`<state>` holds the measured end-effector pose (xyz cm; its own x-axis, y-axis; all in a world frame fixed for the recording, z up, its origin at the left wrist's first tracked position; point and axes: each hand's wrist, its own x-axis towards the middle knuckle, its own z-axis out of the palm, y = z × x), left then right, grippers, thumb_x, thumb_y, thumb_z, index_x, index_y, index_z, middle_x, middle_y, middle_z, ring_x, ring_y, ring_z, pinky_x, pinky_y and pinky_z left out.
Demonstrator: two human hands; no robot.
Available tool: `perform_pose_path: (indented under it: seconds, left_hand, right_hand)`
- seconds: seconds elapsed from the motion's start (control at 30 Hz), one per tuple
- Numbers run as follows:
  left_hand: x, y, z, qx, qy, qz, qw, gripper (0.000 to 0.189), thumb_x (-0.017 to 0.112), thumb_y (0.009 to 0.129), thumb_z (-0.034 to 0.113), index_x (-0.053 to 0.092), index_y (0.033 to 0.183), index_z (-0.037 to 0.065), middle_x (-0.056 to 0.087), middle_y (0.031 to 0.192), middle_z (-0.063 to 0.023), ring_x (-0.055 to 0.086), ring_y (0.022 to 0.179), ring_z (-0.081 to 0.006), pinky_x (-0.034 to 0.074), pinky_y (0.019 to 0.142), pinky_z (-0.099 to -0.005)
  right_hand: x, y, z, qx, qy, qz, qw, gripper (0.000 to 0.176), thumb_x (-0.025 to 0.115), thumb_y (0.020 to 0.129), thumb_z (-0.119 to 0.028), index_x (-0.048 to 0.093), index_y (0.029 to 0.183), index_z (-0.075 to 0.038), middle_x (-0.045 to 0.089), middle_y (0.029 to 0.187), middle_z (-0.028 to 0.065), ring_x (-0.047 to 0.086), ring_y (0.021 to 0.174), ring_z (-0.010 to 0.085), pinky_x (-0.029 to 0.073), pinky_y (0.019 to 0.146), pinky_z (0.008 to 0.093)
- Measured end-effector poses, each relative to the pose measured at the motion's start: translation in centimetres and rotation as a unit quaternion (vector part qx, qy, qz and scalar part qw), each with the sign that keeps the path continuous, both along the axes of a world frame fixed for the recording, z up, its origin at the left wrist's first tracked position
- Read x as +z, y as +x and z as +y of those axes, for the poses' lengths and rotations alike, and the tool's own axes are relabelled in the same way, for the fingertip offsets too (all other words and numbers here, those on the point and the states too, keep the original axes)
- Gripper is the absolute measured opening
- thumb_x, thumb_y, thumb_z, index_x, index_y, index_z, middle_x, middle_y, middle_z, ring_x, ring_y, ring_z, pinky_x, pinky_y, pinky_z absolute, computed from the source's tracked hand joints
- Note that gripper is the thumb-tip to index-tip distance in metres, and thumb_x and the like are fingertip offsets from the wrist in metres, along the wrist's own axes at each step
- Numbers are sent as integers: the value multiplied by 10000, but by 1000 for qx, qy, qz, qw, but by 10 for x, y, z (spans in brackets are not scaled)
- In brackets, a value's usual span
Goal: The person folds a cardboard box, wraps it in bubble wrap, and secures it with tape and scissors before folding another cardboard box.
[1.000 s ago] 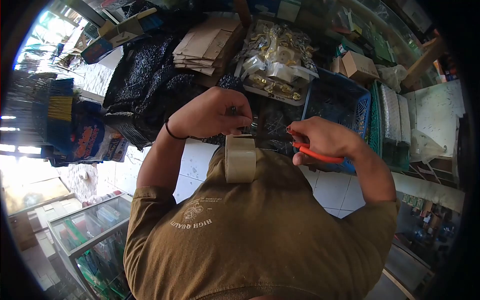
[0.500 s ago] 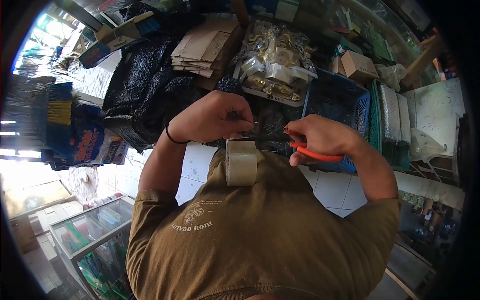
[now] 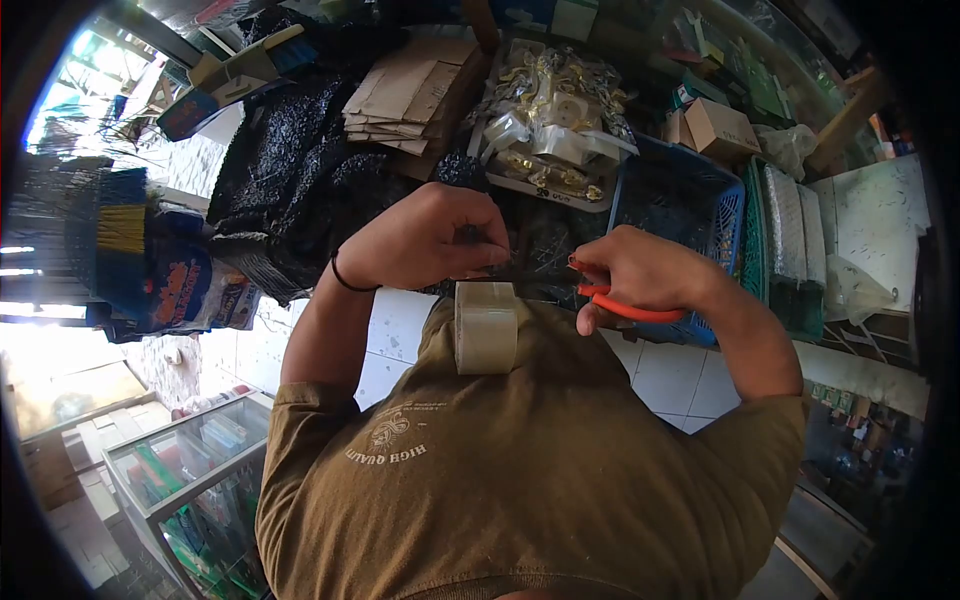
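A wide roll of clear tape (image 3: 487, 330) hangs upright in front of my shirt, just below my left hand (image 3: 430, 238). The fingers of my left hand are pinched together by the roll's upper edge; what they grip is too small to make out. My right hand (image 3: 648, 280) is closed around the orange-red handles of a pair of scissors (image 3: 640, 309). Their dark blades point left, across the top of the roll toward my left fingertips. Whether the blades are apart cannot be told.
Beyond my hands are a tray of gold-coloured metal parts (image 3: 560, 120), stacked flat cardboard (image 3: 412, 90), black plastic wrap (image 3: 275, 150) and a blue crate (image 3: 675, 190). A glass case (image 3: 190, 470) stands at the lower left, brooms (image 3: 90, 240) at the left.
The scissors' dark blades have shifted slightly left, closer to my left fingertips. The view has moved a little; both hands keep nearly the same pose.
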<state>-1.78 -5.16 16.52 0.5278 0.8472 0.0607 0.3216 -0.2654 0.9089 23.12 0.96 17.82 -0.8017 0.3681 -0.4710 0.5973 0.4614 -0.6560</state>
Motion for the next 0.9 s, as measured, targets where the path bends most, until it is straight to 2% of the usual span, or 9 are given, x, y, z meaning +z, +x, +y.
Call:
perform_pose_path:
  seconds: [0.23, 0.3, 0.43, 0.6, 0.73, 0.8, 0.83, 0.9]
  left_hand:
    - [2, 1, -2, 5, -9, 22, 1000, 84, 663, 758, 35, 640, 829, -5, 633, 764, -90, 617, 697, -169, 471, 604, -271]
    - [-4, 0, -1, -5, 50, 12, 999, 56, 655, 791, 20, 617, 810, -16, 606, 737, -58, 585, 648, -114, 453, 565, -238]
    - [-4, 0, -3, -3, 57, 18, 998, 55, 652, 795, 23, 617, 814, -15, 605, 733, -56, 579, 637, -111, 449, 559, -238]
    - [-6, -1, -8, 20, -26, 9, 999, 53, 652, 802, 31, 618, 814, -8, 603, 728, -49, 573, 632, -103, 447, 560, -237]
    - [-8, -4, -11, 15, 4, 14, 1000, 82, 637, 807, 59, 624, 857, -5, 624, 774, -70, 615, 648, -124, 478, 553, -246]
    - [0, -2, -16, 67, -156, -8, 985, 90, 627, 831, 64, 612, 878, -11, 611, 766, -64, 620, 611, -106, 488, 511, -225]
    - [-2, -3, -16, 67, -157, -9, 985, 90, 627, 831, 64, 612, 878, -11, 611, 766, -64, 620, 611, -106, 488, 511, -225]
    - [-9, -7, -17, 28, -81, -4, 996, 103, 610, 857, 75, 596, 894, -20, 598, 757, -55, 634, 601, -105, 503, 490, -206]
  right_hand:
    - [-10, 1, 0, -1, 29, 17, 999, 582, 792, 610, -478, 495, 669, 20, 467, 541, 130, 388, 498, 222, 362, 489, 347]
    - [-14, 2, 0, 5, 39, 26, 999, 583, 791, 607, -481, 499, 661, 21, 466, 537, 133, 386, 494, 225, 366, 489, 345]
    - [-14, 1, -1, 2, 61, 22, 998, 591, 795, 593, -484, 496, 635, 24, 453, 522, 137, 379, 484, 231, 368, 488, 343]
    - [-11, -1, -2, 1, 61, 16, 998, 583, 799, 586, -478, 504, 635, 23, 462, 529, 143, 382, 483, 239, 370, 488, 348]
    - [-8, -4, -7, 10, 70, 4, 998, 549, 801, 588, -461, 551, 674, 20, 506, 559, 149, 442, 488, 253, 383, 495, 356]
    - [-12, -5, -10, 5, 66, 8, 998, 550, 801, 587, -465, 564, 686, 21, 520, 566, 147, 469, 497, 258, 392, 501, 354]
    - [-14, -6, -11, -1, 64, 12, 998, 552, 800, 586, -469, 576, 697, 23, 533, 574, 145, 496, 506, 262, 400, 507, 353]
    - [-17, -7, -14, -5, 59, 25, 998, 561, 799, 583, -475, 574, 696, 26, 537, 577, 144, 498, 510, 261, 403, 511, 353]
